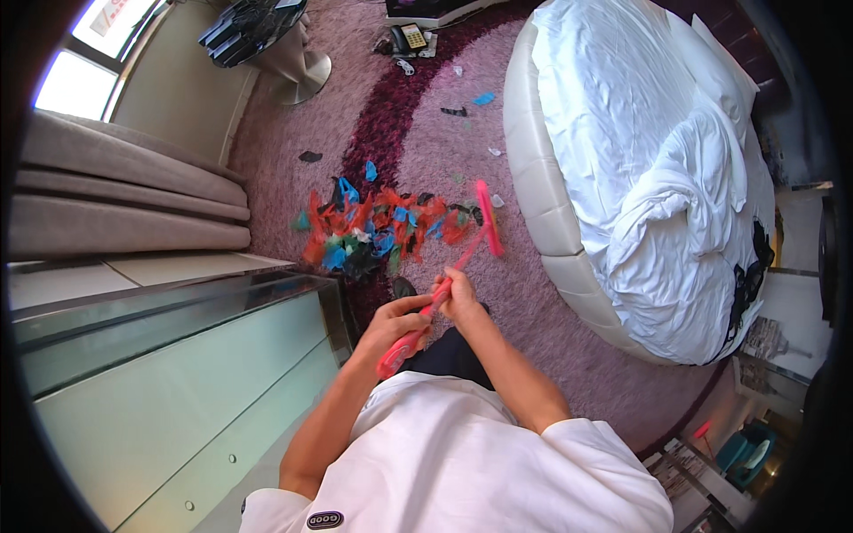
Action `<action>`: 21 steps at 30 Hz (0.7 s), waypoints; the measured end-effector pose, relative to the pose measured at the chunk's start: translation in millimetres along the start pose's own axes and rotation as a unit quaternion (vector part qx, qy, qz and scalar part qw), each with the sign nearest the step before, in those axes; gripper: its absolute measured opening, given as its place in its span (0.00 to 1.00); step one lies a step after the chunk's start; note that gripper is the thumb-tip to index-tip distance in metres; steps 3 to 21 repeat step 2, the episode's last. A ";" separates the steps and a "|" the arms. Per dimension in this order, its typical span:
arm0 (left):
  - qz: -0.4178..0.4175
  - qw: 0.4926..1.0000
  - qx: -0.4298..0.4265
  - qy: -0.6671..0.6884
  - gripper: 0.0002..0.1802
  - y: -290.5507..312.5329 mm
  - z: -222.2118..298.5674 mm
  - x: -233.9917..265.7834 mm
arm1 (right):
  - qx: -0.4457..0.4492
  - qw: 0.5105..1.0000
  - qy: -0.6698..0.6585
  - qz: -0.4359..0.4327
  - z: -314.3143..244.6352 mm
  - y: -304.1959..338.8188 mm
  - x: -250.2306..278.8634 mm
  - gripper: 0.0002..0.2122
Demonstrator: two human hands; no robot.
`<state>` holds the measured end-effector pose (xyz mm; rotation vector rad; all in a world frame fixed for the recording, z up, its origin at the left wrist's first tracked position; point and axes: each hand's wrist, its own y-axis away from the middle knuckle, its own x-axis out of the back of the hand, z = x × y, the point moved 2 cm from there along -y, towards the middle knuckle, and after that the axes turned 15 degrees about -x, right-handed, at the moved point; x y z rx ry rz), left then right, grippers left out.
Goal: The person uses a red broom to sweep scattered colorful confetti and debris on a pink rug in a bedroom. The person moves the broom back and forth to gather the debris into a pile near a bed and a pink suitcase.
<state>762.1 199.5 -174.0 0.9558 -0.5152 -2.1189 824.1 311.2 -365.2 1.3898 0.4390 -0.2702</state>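
Both my hands are wrapped round the handle of a pink broom-like tool (469, 253) with a narrow crosswise head; whether that head has bristles or a rubber edge is too blurred to tell. My left hand (389, 327) grips it nearer my body, close to the thick handle end. Farther along the shaft, my right hand (460, 296) is closed on it. The head is at the carpet, touching or just beside the right end of a pile of crumpled scraps (378, 222), seemingly thin plastic, in red, blue, green and black.
A round white bed (551, 209) with rumpled sheets stands on the right. Left are a glass-sided counter (178, 373) and grey padded cushions (124, 191). At the far side are a dark pedestal table (306, 75) and a telephone (410, 37) on the purple carpet (533, 311). Several stray scraps lie beyond the pile.
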 end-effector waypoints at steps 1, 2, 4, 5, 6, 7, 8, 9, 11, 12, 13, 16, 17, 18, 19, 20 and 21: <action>-0.004 1.000 0.008 -0.003 0.26 -8.7 -10.2 4.3 | -0.013 1.000 0.000 0.009 -7.4 -19.1 16.1 0.11; -0.007 1.000 0.016 -0.007 0.28 -14.1 -17.6 8.4 | -0.012 1.000 0.007 0.025 -10.5 -33.4 24.8 0.14; -0.007 1.000 0.016 -0.007 0.28 -14.1 -17.6 8.4 | -0.012 1.000 0.007 0.025 -10.5 -33.4 24.8 0.14; -0.007 1.000 0.016 -0.007 0.28 -14.1 -17.6 8.4 | -0.012 1.000 0.007 0.025 -10.5 -33.4 24.8 0.14; -0.007 1.000 0.016 -0.007 0.28 -14.1 -17.6 8.4 | -0.012 1.000 0.007 0.025 -10.5 -33.4 24.8 0.14; -0.007 1.000 0.016 -0.007 0.28 -14.1 -17.6 8.4 | -0.012 1.000 0.007 0.025 -10.5 -33.4 24.8 0.14; -0.007 1.000 0.016 -0.007 0.28 -14.1 -17.6 8.4 | -0.012 1.000 0.007 0.025 -10.5 -33.4 24.8 0.14; -0.007 1.000 0.016 -0.007 0.28 -14.1 -17.6 8.4 | -0.012 1.000 0.007 0.025 -10.5 -33.4 24.8 0.14; -0.007 1.000 0.016 -0.007 0.28 -14.1 -17.6 8.4 | -0.012 1.000 0.007 0.025 -10.5 -33.4 24.8 0.14; -0.007 1.000 0.016 -0.007 0.28 -14.1 -17.6 8.4 | -0.012 1.000 0.007 0.025 -10.5 -33.4 24.8 0.14; -0.007 1.000 0.016 -0.007 0.28 -14.1 -17.6 8.4 | -0.012 1.000 0.007 0.025 -10.5 -33.4 24.8 0.14; -0.007 1.000 0.016 -0.007 0.28 -14.1 -17.6 8.4 | -0.012 1.000 0.007 0.025 -10.5 -33.4 24.8 0.14; -0.007 1.000 0.016 -0.007 0.28 -14.1 -17.6 8.4 | -0.012 1.000 0.007 0.025 -10.5 -33.4 24.8 0.14; -0.007 1.000 0.016 -0.007 0.28 -14.1 -17.6 8.4 | -0.012 1.000 0.007 0.025 -10.5 -33.4 24.8 0.14; -0.007 1.000 0.016 -0.007 0.28 -14.1 -17.6 8.4 | -0.012 1.000 0.007 0.025 -10.5 -33.4 24.8 0.14; -0.007 1.000 0.016 -0.007 0.28 -14.1 -17.6 8.4 | -0.012 1.000 0.007 0.025 -10.5 -33.4 24.8 0.14; -0.007 1.000 0.016 -0.007 0.28 -14.1 -17.6 8.4 | -0.012 1.000 0.007 0.025 -10.5 -33.4 24.8 0.14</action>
